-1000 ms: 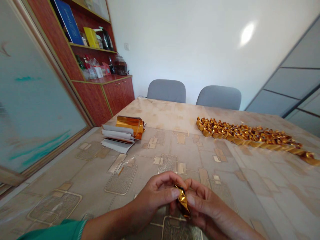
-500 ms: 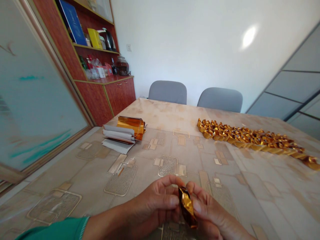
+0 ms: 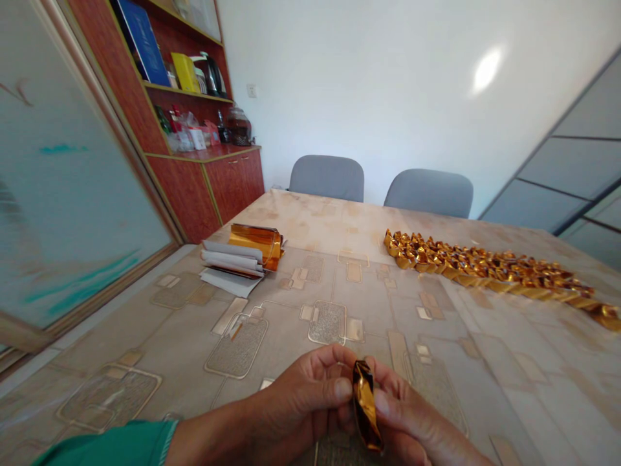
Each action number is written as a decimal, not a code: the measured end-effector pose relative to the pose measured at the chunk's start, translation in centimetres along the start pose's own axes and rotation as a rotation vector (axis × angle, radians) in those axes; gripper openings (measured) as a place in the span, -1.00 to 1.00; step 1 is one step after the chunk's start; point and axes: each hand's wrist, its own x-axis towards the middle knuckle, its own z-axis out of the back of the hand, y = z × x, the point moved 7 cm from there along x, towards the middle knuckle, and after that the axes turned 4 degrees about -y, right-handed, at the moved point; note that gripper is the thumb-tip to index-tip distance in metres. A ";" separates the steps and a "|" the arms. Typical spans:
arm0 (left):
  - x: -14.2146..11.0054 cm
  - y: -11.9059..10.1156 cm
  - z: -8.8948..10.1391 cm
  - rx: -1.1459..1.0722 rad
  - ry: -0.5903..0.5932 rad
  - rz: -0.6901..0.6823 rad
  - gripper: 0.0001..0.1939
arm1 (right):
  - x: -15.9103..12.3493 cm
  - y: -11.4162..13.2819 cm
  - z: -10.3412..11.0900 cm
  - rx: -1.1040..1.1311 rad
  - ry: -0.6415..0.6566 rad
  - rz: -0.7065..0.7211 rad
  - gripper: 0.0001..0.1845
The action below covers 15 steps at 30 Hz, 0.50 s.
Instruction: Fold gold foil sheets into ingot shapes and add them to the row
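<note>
Between my two hands, low in the head view, is a folded gold foil paper piece (image 3: 365,404), shaped like a small boat and held tilted on end. My left hand (image 3: 315,391) pinches its left side with thumb and fingers. On its right side, my right hand (image 3: 402,414) grips it with the thumb pressed on the foil. Fingers behind the piece are partly hidden. Rows of similar folded gold foil pieces (image 3: 475,262) stand packed together on the right of the table. A stack of gold and grey-white foil paper sheets (image 3: 242,255) lies to the left.
A patterned cloth covers the table (image 3: 291,323). Two grey chairs (image 3: 327,178) stand at its far side against a white wall. Left of them is a red-brown cabinet (image 3: 194,188) with shelved goods, and a frosted sliding door (image 3: 82,194) is nearer.
The foil piece has turned slightly more upright and shifted a little right in my fingers. Both hands keep their hold; the stack and the rows are unchanged.
</note>
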 end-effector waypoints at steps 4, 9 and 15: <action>0.0 0.0 0.2 -0.018 -0.036 0.000 -0.62 | -0.4 -0.6 1.0 -0.011 -0.014 -0.028 -0.59; -0.2 0.0 0.3 -0.017 -0.076 0.006 -0.63 | -0.7 -0.6 1.1 0.014 -0.075 -0.046 -0.61; 0.0 -0.4 0.4 0.064 -0.069 -0.065 -0.71 | -0.3 0.0 0.2 0.086 -0.048 -0.034 -0.61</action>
